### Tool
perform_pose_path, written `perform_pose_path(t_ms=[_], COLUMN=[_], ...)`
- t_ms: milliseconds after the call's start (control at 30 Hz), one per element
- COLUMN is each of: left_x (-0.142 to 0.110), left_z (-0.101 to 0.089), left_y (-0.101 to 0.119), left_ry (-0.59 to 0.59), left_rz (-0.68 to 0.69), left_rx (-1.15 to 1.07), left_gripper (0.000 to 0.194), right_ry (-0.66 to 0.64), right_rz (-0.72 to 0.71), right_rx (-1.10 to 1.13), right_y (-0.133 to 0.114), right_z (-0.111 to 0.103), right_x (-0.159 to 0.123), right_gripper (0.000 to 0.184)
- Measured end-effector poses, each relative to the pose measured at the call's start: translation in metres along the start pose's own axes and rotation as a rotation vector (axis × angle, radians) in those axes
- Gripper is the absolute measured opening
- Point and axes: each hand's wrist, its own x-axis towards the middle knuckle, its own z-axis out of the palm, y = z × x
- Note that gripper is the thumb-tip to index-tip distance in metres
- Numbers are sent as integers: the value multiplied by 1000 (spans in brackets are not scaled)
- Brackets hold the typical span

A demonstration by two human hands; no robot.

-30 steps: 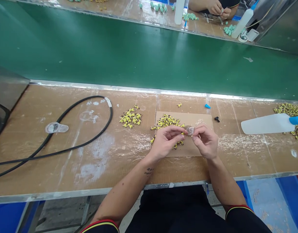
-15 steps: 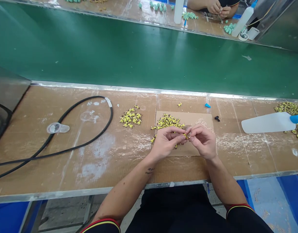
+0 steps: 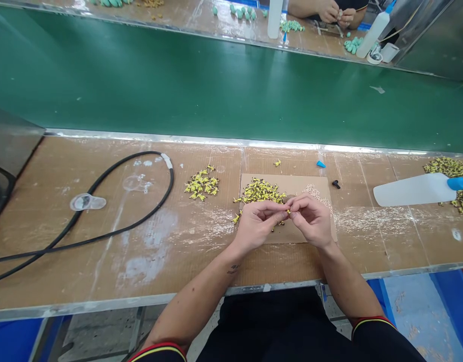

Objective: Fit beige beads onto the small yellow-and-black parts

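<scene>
My left hand (image 3: 257, 224) and my right hand (image 3: 312, 219) meet fingertip to fingertip over a cardboard sheet (image 3: 295, 235). Pinched between them is a small yellow piece (image 3: 288, 211), mostly hidden by the fingers. Just behind my left hand lies a heap of small yellow-and-black figures (image 3: 262, 191) on the sheet. Many tiny pale pieces (image 3: 312, 191) are scattered on the sheet behind my right hand. A smaller group of yellow figures (image 3: 202, 184) sits on the bench to the left.
A white bottle with a blue cap (image 3: 412, 190) lies on the right, by another yellow heap (image 3: 448, 166). A black cable (image 3: 103, 177) loops across the left. Beyond the green belt (image 3: 216, 90), a co-worker's hands (image 3: 335, 12) work among mint-green pieces.
My hands stay together over the sheet, with the right fingers drawn slightly closer to the left. The yellow piece shows less between them. The view has shifted slightly.
</scene>
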Motion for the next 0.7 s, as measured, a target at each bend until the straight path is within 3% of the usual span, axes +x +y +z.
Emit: perform_pose_path(t_ms=[167,433,700], left_x=[0,-1,-4], left_z=[1,2,-5], left_y=[-1,2,7], left_ry=[8,8,-41], left_rz=[34,181,494], left_rx=[44,202,552], left_gripper=[30,9,17], right_ry=[16,-12,-47], right_rz=[29,43,147], right_rx=[-50,7,53], right_y=[-1,-2,2], right_z=[1,-1,-3], right_x=[1,2,4], right_gripper=[7,8,13])
